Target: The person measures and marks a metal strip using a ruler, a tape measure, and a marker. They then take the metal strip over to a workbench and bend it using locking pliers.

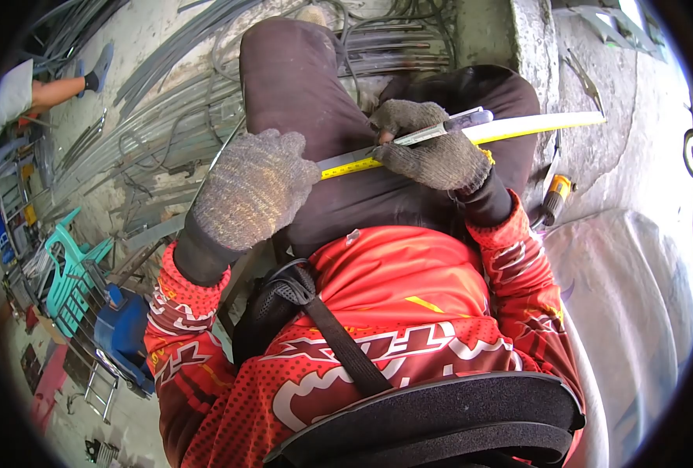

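My left hand (245, 187), in a grey knit work glove, is closed at the near end of a yellow tape measure (350, 167); its fingertips are hidden. The tape's blade runs right across my lap, under my right hand and out beyond it, where it looks white with a yellow edge. My right hand (432, 156), gloved too, is closed around the blade and a thin silvery metal bar (426, 134) that lies along it. A dark rounded end (479, 118) sticks out past the right fingers; I cannot tell what it belongs to.
Long metal rods (183, 109) and cables lie on the floor ahead and to the left. A yellow-and-black power tool (555, 196) is at right, near a grey sheet (627, 288). A green plastic chair (72, 269) and blue case (124, 331) stand left. Another person's leg (58, 92) shows upper left.
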